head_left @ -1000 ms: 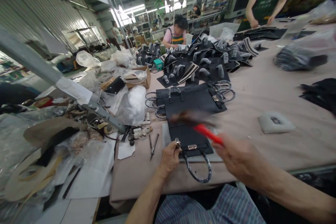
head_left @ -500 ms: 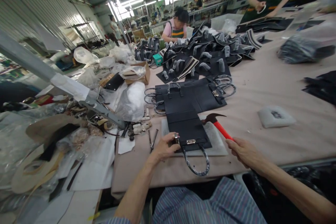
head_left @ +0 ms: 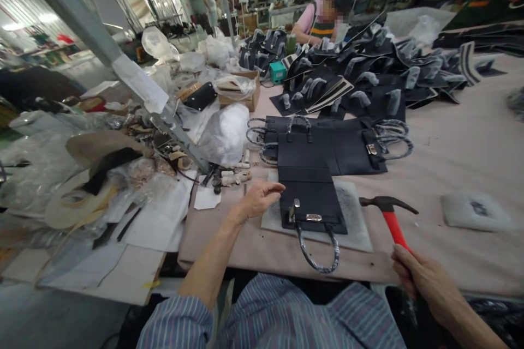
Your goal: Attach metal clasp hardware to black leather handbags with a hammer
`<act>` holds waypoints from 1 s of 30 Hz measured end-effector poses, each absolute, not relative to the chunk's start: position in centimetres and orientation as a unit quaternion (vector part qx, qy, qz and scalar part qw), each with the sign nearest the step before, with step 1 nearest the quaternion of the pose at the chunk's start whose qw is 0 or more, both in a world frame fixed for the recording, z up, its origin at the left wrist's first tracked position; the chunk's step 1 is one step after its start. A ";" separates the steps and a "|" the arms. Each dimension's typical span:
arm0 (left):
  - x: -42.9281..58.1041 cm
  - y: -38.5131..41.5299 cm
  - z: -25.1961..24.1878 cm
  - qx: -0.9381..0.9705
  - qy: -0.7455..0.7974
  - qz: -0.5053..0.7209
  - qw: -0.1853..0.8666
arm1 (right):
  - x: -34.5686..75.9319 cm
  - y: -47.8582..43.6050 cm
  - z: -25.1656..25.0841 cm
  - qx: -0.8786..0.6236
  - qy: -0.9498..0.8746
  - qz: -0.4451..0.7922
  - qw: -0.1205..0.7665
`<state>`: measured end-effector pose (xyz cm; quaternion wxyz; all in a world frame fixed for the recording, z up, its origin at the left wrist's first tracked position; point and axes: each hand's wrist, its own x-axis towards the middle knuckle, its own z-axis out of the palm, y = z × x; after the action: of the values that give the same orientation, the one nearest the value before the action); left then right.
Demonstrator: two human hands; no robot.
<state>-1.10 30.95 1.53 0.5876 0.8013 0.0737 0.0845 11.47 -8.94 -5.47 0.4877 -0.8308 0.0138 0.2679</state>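
My right hand (head_left: 420,275) grips a claw hammer (head_left: 393,223) by its red handle, and the dark head is raised to the right of the bag piece. Just left of that piece hovers my left hand (head_left: 262,200), open and holding nothing, fingers pointing right. The black leather bag piece (head_left: 309,191) lies over a pale slab (head_left: 356,212). On its near end are a silver clasp plate (head_left: 314,218) and a small upright metal part (head_left: 295,207). A wrapped looped handle (head_left: 333,262) extends from it towards me.
More black bag panels (head_left: 352,142) with handles lie beyond, backed by a large heap (head_left: 368,76). A metal post (head_left: 135,87) slants at left among plastic bags (head_left: 227,133) and scraps. A wrapped block (head_left: 475,210) sits at right. A co-worker (head_left: 321,16) is across the table.
My left hand has let go of the small metal part and moved off to the left. The hammer has moved right, away from the bag piece. The view has shifted.
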 end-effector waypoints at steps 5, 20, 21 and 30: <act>-2.2 29.5 -1.2 0.818 0.094 0.081 0.562 | 11.5 -9.1 -5.5 -0.798 0.083 0.291 0.522; -1.7 25.6 -0.8 0.884 0.061 0.092 0.453 | 14.1 -5.0 -2.5 -0.928 -0.313 -0.066 0.193; -1.6 25.4 -1.0 0.885 0.071 0.094 0.450 | 13.2 -3.1 -2.3 -0.903 -0.366 -0.055 0.219; -1.4 25.5 -2.5 0.668 0.200 0.276 0.662 | 8.5 6.0 -6.7 -0.868 -0.440 0.021 0.228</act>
<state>-1.37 25.46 -2.48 0.6615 0.6678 0.2002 0.2764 8.47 6.00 -6.69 0.2282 -0.8681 -0.4403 0.0214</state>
